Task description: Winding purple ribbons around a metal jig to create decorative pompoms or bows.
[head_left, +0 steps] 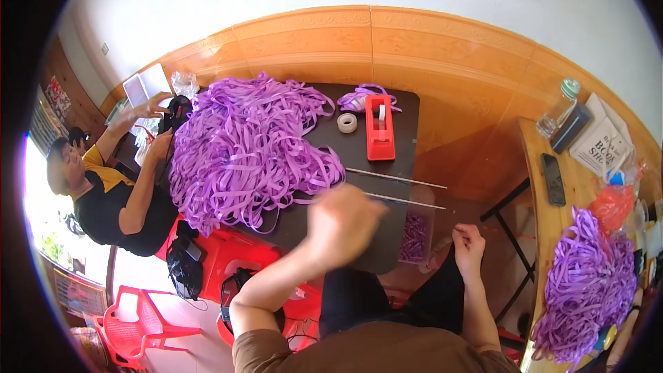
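My left hand (343,226) is raised over the table's near edge, smeared by motion, so its fingers cannot be made out. Just beyond it lies a big tangled heap of purple ribbon loops (248,152) on the dark table (397,121). Two thin pale rods, a far rod (407,178) and a near rod (411,201), stick out past the table's right edge. My right hand (469,249) hovers by my right knee with its fingers curled in; whatever it may hold is hidden. A red tape dispenser (380,138) and a tape roll (347,123) stand behind the rods.
A clear bin (416,238) with purple pieces sits below the table's right side. At the right, a wooden table (535,166) bears a phone (553,179), a glass bottle (558,110) and another ribbon pile (587,290). A co-worker (124,193) sits at the left, near red chairs (148,324).
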A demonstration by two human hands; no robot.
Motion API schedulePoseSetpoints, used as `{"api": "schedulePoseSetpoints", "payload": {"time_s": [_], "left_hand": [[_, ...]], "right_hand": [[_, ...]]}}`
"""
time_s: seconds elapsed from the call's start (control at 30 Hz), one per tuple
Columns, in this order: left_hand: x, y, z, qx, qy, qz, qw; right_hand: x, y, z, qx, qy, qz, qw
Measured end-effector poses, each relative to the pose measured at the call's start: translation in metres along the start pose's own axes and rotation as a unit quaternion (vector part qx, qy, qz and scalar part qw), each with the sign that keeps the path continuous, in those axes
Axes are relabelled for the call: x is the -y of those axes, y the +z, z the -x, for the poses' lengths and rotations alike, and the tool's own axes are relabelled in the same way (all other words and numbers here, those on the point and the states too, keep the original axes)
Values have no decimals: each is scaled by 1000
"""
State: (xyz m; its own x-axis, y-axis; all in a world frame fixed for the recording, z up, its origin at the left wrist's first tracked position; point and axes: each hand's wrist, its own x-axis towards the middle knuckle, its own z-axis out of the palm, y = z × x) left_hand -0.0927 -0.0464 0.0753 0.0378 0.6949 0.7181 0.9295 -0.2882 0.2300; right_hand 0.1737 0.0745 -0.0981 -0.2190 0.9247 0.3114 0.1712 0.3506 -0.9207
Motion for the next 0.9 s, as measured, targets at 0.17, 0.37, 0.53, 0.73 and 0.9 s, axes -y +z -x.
{"api": "schedulePoseSetpoints", "payload": {"time_s": [0.17,0.37,0.53,0.73,0.9], "left_hand": [[80,-12,7,34,-177,-253,950],[146,8,33,76,-270,-22,960],[147,-12,14,55,-439,239,864],[158,-56,-25,-45,-462,448,764],[167,-98,-71,31,-362,274,891]], "right_hand": [[7,-1,14,40,-3,25,999],[35,-4,15,48,-32,54,997],[26,-33,33,22,8,71,997],[16,-46,40,10,56,45,997],[18,-39,35,20,51,42,998]]}}
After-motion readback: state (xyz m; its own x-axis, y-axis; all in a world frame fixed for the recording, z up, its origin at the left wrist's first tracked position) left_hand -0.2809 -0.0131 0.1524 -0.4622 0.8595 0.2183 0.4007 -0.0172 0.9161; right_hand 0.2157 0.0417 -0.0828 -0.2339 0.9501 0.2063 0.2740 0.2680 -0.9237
